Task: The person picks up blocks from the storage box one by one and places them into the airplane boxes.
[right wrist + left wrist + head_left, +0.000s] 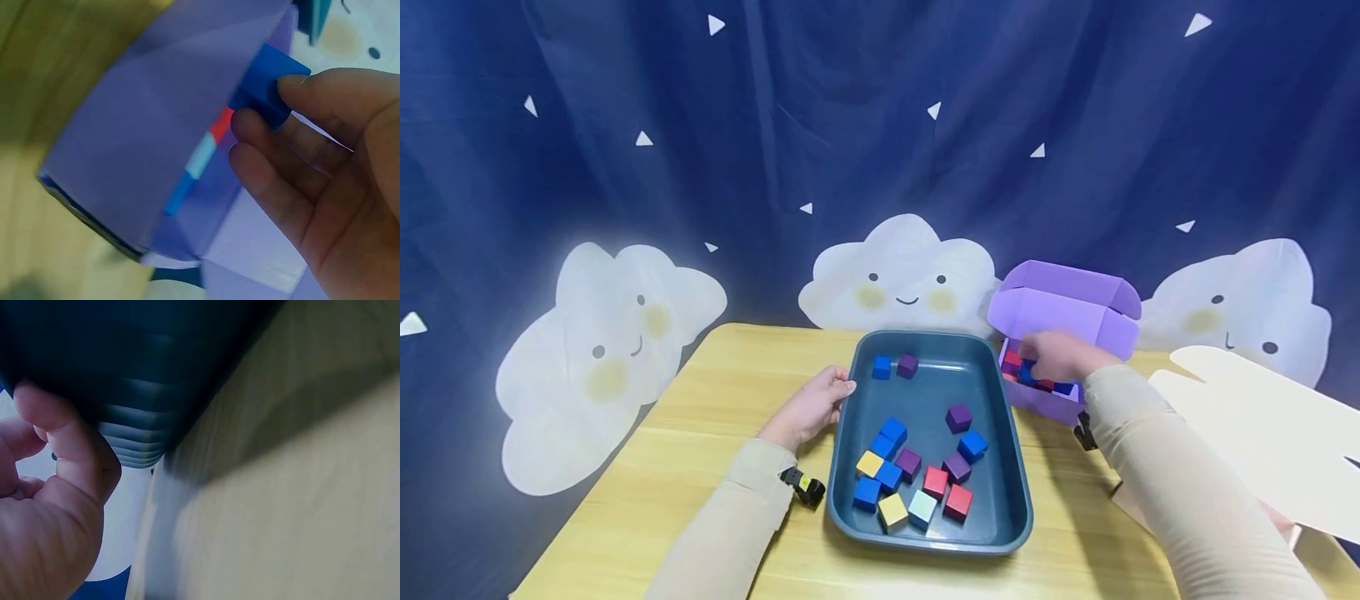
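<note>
My left hand (811,408) grips the left rim of a dark blue-grey tray (1017,467), thumb at the edge; in the left wrist view its fingers (72,434) meet the tray's ribbed side. Several blue, purple, red, yellow and pale green cubes lie in the tray, mostly toward the near end. Over an open purple cardboard box (1047,403), my right hand (1060,357) pinches a blue cube (265,84) between thumb and fingertips. Red and blue cubes sit inside the box, partly hidden by the hand; the right wrist view also shows a pale blue one (201,155).
The box's lid (1060,312) stands raised at the back, near the dark blue curtain (880,108) with clouds. A white cut-out shape (1262,433) and a pinkish box (1131,504) lie right of the right forearm. All rest about a light wooden table (730,375).
</note>
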Demonstrator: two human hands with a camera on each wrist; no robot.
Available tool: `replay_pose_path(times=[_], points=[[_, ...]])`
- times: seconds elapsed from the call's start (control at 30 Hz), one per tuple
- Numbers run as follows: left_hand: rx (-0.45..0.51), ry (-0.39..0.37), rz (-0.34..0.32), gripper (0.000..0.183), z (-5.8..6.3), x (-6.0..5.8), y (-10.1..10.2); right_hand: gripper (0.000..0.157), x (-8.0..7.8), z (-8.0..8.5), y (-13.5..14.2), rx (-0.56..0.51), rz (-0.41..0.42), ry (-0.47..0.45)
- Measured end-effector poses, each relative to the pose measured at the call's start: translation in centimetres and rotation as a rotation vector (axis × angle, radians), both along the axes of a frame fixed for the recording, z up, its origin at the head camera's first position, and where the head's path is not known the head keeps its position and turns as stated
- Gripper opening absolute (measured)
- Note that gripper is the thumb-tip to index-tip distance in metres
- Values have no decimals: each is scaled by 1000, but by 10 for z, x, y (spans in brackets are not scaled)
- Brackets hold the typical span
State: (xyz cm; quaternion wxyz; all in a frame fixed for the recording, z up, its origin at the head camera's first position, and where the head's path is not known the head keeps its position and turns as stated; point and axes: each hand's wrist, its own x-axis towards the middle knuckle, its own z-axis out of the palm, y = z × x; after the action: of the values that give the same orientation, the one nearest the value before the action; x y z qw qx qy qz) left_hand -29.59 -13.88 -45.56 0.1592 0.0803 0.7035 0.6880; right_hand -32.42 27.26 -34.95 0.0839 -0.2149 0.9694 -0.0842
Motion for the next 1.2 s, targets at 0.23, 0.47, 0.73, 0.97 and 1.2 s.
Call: replay_pose_path(times=[0.23,0.47,0.73,0.97,1.2], points=[[-3,8,-2,16,-3,0,1,33,-2,-22,12,-21,-21,-61],[12,-1,8,14,-2,2,3,32,-2,-30,13,-68,-29,-53],[10,0,2,14,-4,0,1,33,-3,-35,15,-115,-35,-90],[3,9,1,14,-2,0,0,28,-2,-35,14,-156,-58,-123],[29,-3,-1,14,-2,0,0,22,0,-33,12,-164,-35,-91]])
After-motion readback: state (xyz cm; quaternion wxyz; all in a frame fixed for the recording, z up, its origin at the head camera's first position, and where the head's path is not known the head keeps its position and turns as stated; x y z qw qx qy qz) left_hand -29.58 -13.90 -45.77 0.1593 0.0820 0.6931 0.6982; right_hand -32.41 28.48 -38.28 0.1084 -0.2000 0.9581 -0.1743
